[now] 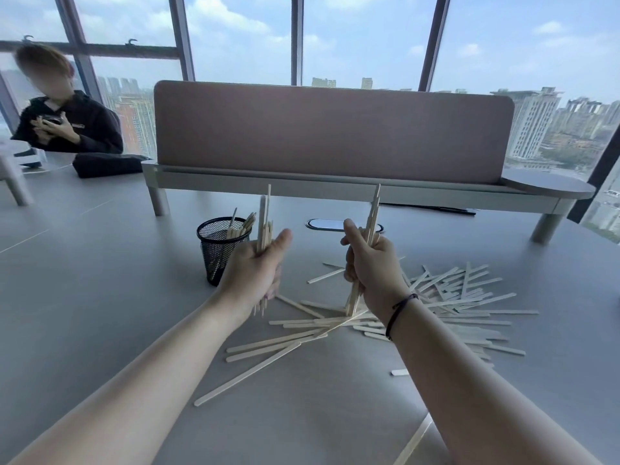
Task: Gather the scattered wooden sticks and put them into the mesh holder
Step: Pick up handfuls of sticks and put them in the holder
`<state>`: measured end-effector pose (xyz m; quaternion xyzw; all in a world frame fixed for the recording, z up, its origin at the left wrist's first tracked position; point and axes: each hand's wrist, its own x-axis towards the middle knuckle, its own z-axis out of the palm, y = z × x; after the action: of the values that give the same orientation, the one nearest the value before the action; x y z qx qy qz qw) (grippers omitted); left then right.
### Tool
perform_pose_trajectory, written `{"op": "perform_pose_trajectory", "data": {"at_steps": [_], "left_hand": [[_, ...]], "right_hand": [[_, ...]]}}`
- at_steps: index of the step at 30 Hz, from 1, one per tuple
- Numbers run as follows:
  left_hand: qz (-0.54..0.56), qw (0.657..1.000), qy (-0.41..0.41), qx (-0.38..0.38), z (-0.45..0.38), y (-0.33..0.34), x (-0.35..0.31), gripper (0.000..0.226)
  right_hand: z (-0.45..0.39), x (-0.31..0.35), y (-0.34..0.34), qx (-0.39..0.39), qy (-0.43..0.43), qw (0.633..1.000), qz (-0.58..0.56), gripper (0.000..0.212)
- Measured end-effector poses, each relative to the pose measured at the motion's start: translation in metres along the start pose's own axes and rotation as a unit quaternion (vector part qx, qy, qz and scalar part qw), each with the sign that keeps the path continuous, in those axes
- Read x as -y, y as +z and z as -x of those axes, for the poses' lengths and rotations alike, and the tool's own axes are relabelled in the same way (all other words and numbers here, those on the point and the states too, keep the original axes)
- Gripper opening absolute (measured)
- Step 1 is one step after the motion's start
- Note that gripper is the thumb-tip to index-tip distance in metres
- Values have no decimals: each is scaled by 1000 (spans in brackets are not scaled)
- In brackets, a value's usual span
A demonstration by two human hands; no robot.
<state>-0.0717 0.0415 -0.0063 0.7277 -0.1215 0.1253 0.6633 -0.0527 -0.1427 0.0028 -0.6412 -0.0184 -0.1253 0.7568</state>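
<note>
— Hands?
— Left hand [255, 263] and right hand [372, 263] each grip upright sticks [265, 219].
— Holder [222, 247]?
— Just left of the left hand, rim clear. Loose sticks [453, 297] lie below and right; bare surface [100, 280] lies leftward.

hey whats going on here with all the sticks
A person is clearing wooden sticks off a grey table into a black mesh holder. Each hand grips an upright bundle: the left hand holds its bundle right beside the holder, and the right hand holds another bundle above the pile. A few sticks already stand in the holder. Many loose sticks are still scattered on the table, mostly to the right.
</note>
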Motion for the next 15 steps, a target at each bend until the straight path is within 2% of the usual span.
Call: {"op": "perform_pose_trajectory", "data": {"at_steps": [4, 8, 15], "left_hand": [[50, 997, -25, -46, -2, 2, 6, 59], [58, 994, -13, -93, -2, 0, 11, 56], [24, 996, -8, -85, 1, 3, 14, 57]], "right_hand": [[5, 5, 6, 25, 1, 1000, 2, 56], [6, -2, 7, 22, -27, 998, 59, 53], [8, -13, 6, 20, -10, 998, 50, 47]]}}
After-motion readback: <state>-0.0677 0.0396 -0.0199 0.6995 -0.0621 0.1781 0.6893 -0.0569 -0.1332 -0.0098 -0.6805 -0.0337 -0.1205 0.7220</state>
